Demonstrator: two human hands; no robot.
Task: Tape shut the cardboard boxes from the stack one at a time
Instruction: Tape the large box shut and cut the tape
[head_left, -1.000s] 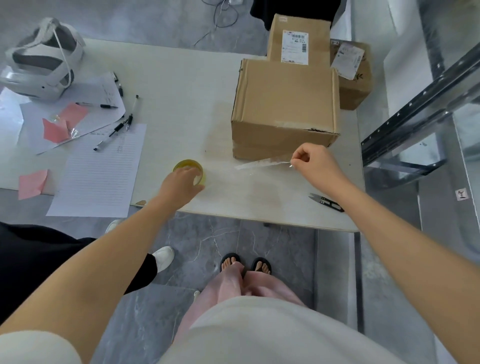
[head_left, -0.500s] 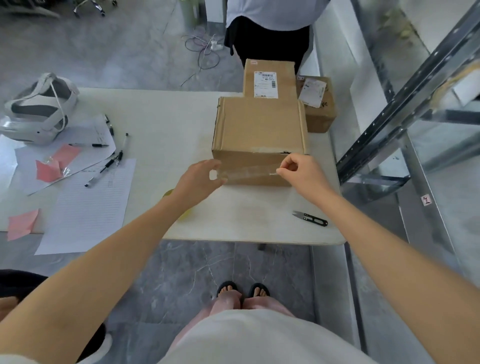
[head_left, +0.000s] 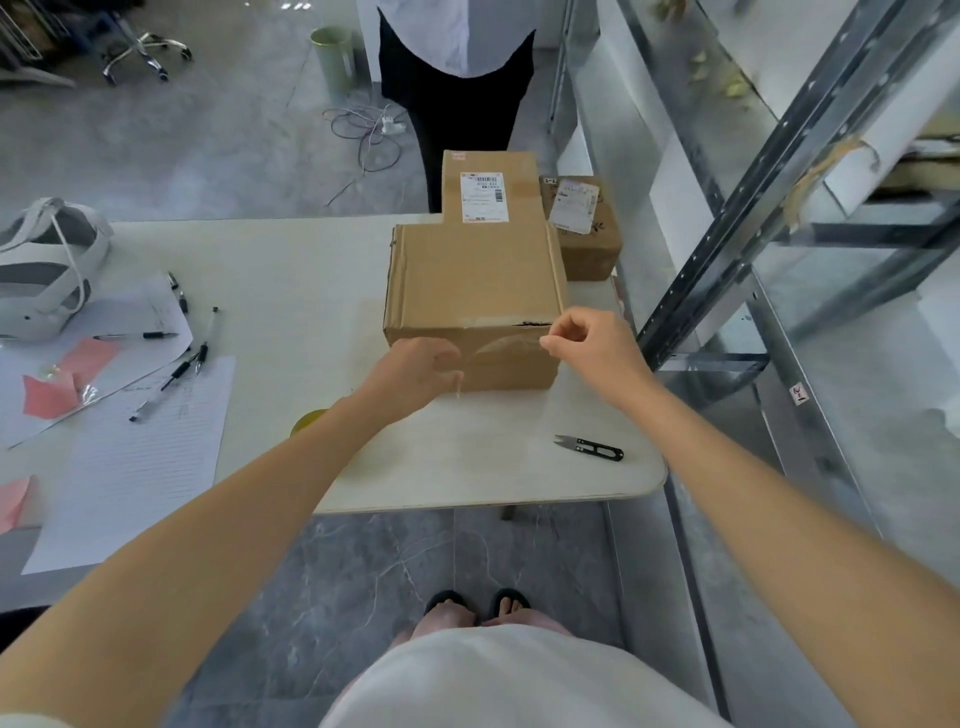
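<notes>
Item: clear tape strip (head_left: 506, 344), raised from white desk (head_left: 311, 270) to brown cardboard box (head_left: 472, 275) seam; our left grip (head_left: 415, 366) and right grip (head_left: 587, 338) pinch its ends.

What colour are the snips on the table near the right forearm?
Black body, silvery blades. The snips show best in the head view.

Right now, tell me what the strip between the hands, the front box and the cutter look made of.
Front box: brown matte cardboard, creased edges. Tape strip: clear, glossy plastic film, seemingly; the box shows through. Snips: black handles, plastic or coated metal; pale blades look metal.
</notes>
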